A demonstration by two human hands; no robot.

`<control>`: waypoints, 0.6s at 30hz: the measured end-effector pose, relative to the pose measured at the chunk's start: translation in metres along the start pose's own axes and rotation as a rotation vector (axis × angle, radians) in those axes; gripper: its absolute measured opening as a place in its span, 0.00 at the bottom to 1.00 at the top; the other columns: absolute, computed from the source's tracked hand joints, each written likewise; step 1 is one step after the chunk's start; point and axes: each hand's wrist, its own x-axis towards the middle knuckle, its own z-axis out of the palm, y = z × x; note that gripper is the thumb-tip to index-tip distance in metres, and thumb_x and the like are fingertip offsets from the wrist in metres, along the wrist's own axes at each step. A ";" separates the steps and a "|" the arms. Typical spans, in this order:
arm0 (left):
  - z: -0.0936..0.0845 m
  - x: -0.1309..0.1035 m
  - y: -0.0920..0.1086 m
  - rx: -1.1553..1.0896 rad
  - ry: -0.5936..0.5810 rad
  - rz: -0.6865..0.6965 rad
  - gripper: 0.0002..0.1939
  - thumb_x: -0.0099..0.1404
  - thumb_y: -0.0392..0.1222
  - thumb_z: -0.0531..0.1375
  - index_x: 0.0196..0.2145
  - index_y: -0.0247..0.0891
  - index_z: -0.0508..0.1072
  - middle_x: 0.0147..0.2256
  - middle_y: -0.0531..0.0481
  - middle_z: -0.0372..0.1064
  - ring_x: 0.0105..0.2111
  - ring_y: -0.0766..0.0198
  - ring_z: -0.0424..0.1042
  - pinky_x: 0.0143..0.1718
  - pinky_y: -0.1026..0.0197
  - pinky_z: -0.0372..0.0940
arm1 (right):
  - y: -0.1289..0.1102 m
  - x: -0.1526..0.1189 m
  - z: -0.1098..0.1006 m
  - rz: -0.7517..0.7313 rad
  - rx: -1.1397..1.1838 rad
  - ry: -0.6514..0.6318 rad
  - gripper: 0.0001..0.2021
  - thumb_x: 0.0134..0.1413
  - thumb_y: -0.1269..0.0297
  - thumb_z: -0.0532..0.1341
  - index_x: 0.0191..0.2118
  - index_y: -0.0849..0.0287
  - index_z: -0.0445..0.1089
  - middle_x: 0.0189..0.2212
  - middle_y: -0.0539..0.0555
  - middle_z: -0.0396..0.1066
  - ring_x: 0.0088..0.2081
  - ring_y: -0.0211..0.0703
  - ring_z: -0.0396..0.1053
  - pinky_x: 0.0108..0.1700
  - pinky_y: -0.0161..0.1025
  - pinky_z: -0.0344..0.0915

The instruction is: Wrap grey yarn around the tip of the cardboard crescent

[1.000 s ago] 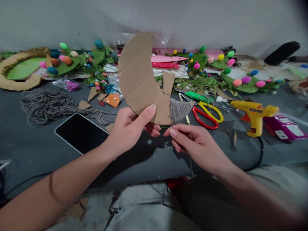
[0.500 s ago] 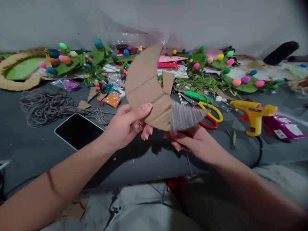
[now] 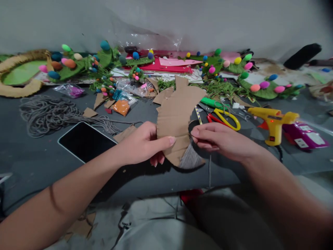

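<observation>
My left hand (image 3: 148,144) grips a cardboard crescent (image 3: 177,107), thumb on its face and fingers behind. Grey yarn (image 3: 191,156) is wound round the crescent's lower tip. At the inner edge of the curve, my right hand (image 3: 215,137) is pinched closed on the yarn strand; the bit between its fingertips is barely visible. Below that hand a loose length of the strand hangs past the table edge. Behind the right hand lie scissors (image 3: 230,119) with red and yellow handles.
A yellow glue gun (image 3: 277,125) stands at right beside a purple packet (image 3: 305,135). At left lie a phone (image 3: 85,142) and a tangled grey yarn heap (image 3: 49,114). Felt leaves (image 3: 257,88) with coloured balls line the back, near a straw-coloured ring (image 3: 20,88).
The crescent has turned, its wrapped tip swinging down and towards me. My right hand has moved from beneath the wrapped part up to the inner edge.
</observation>
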 end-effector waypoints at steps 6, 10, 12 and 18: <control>0.002 0.001 0.002 0.039 0.176 0.007 0.17 0.67 0.45 0.60 0.24 0.34 0.73 0.17 0.49 0.70 0.14 0.66 0.70 0.14 0.70 0.65 | -0.006 -0.010 0.009 -0.058 -0.083 0.126 0.14 0.62 0.57 0.61 0.31 0.63 0.69 0.20 0.45 0.57 0.21 0.28 0.50 0.22 0.31 0.43; 0.006 0.001 0.004 0.056 0.228 0.023 0.18 0.67 0.46 0.61 0.23 0.33 0.72 0.17 0.49 0.70 0.15 0.66 0.70 0.15 0.69 0.66 | -0.006 -0.015 0.016 -0.117 -0.161 0.150 0.14 0.64 0.55 0.60 0.35 0.63 0.71 0.20 0.45 0.57 0.22 0.29 0.51 0.22 0.32 0.44; 0.008 0.001 0.005 0.071 0.282 0.067 0.17 0.67 0.46 0.60 0.24 0.34 0.72 0.18 0.49 0.71 0.16 0.66 0.71 0.16 0.69 0.66 | -0.005 -0.016 0.022 -0.161 -0.199 0.174 0.14 0.65 0.55 0.60 0.37 0.62 0.72 0.20 0.45 0.57 0.22 0.30 0.52 0.23 0.32 0.46; 0.013 0.002 0.002 0.071 0.440 0.198 0.16 0.69 0.47 0.59 0.28 0.35 0.76 0.23 0.48 0.75 0.21 0.62 0.75 0.24 0.65 0.72 | 0.004 -0.018 0.045 -0.248 -0.255 0.285 0.14 0.67 0.54 0.58 0.37 0.60 0.72 0.21 0.46 0.61 0.24 0.32 0.56 0.26 0.33 0.52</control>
